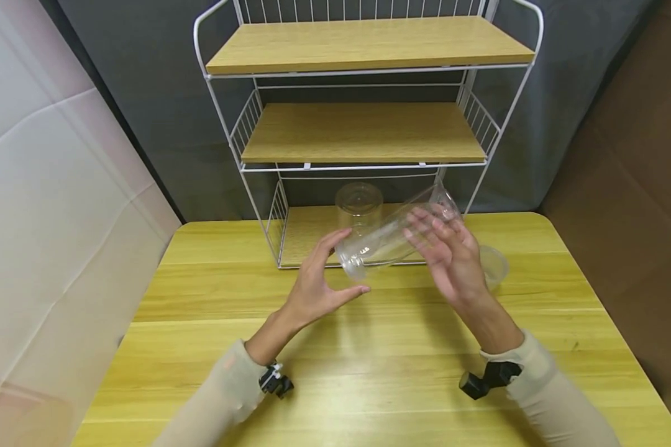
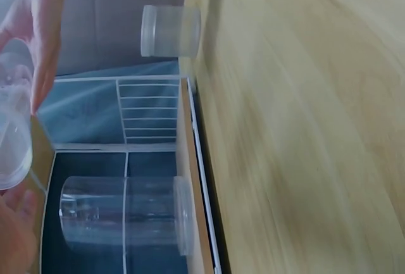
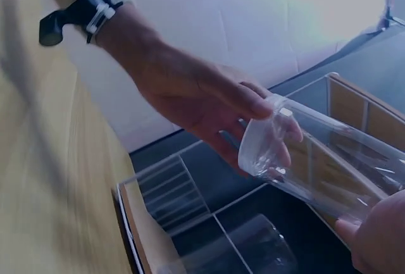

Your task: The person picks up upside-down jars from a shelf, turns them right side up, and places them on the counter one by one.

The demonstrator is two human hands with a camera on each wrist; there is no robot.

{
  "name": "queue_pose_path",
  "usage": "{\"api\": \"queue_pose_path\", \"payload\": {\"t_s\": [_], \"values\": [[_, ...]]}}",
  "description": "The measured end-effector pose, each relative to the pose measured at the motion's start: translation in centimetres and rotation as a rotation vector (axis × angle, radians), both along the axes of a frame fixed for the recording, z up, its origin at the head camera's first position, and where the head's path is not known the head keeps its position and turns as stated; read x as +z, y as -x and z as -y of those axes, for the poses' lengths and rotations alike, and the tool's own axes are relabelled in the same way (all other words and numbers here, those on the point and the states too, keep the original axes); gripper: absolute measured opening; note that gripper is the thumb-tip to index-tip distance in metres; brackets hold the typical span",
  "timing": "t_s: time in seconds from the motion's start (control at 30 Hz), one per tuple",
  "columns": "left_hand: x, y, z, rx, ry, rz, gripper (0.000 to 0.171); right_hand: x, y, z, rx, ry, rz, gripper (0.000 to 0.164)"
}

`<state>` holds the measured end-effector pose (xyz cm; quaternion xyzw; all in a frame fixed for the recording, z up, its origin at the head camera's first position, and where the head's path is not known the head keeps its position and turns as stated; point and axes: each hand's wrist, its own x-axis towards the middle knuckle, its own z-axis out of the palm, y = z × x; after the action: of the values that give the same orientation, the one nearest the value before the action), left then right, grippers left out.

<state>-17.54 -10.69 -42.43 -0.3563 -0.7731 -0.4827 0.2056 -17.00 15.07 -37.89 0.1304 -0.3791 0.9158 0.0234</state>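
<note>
A tall clear plastic jar (image 1: 394, 233) is held tilted in the air before the lower part of the rack. My left hand (image 1: 321, 282) spans its lower, frosted end, with the thumb on the near side and the fingers on the far side; in the right wrist view the thumb tip is right at the rim. Around the upper part of the jar, my right hand (image 1: 453, 257) grips it, several fingers showing through the clear wall. Another clear jar (image 2: 120, 214) stands on the bottom shelf, its frosted rim downward.
A white wire rack (image 1: 223, 118) with wooden shelves (image 1: 363, 133) stands at the back of the wooden table (image 1: 369, 372). Right of the rack, a short translucent container (image 2: 171, 30) sits on the table. A white sheet (image 1: 61, 186) hangs left; a brown panel (image 1: 626, 174) borders the right.
</note>
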Motion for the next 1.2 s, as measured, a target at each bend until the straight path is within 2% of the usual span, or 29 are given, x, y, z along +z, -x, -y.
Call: {"api": "queue_pose_path", "payload": {"t_s": [0.1,0.2,0.3,0.43,0.53,0.63,0.73,0.83,0.9,1.0,1.07,1.2], "values": [[0.0,-0.1,-0.2,-0.039,-0.110,-0.001,0.096,-0.3,0.0,0.4,-0.005,0.049,0.040,0.008],[0.1,-0.1,-0.2,-0.063,-0.171,-0.001,0.091,-0.7,0.0,0.5,-0.008,0.052,0.084,0.012],[0.3,-0.1,0.3,-0.074,-0.181,0.005,0.089,-1.2,0.1,0.3,0.017,0.024,0.107,0.021],[0.6,-0.1,1.0,-0.095,-0.168,0.024,0.087,-2.0,0.1,-0.3,0.059,-0.003,0.127,0.014],[0.9,-0.1,1.7,-0.117,-0.165,0.050,0.086,-2.6,0.1,-0.8,0.068,-0.072,0.125,0.018],[1.3,-0.1,2.4,-0.131,-0.183,0.089,0.086,-2.7,0.3,-1.4,0.062,-0.232,0.133,0.042],[1.8,0.0,3.2,-0.137,-0.206,0.107,0.086,-2.6,0.6,-2.1,0.032,-0.495,0.103,0.059],[2.3,0.4,4.0,-0.146,-0.231,0.115,0.087,-2.2,0.9,-2.8,-0.003,-0.753,0.021,0.064],[2.7,0.7,4.5,-0.153,-0.245,0.126,0.087,-1.9,1.2,-3.2,-0.021,-0.870,-0.045,0.066],[3.3,1.0,5.3,-0.160,-0.256,0.148,0.087,-1.4,1.4,-3.7,-0.040,-1.028,-0.167,0.069],[3.8,1.1,5.8,-0.157,-0.252,0.157,0.087,-0.9,1.5,-4.0,-0.081,-1.153,-0.273,0.072],[4.6,1.2,6.9,-0.129,-0.215,0.152,0.088,0.5,1.4,-4.5,-0.258,-1.412,-0.560,0.078]]}}
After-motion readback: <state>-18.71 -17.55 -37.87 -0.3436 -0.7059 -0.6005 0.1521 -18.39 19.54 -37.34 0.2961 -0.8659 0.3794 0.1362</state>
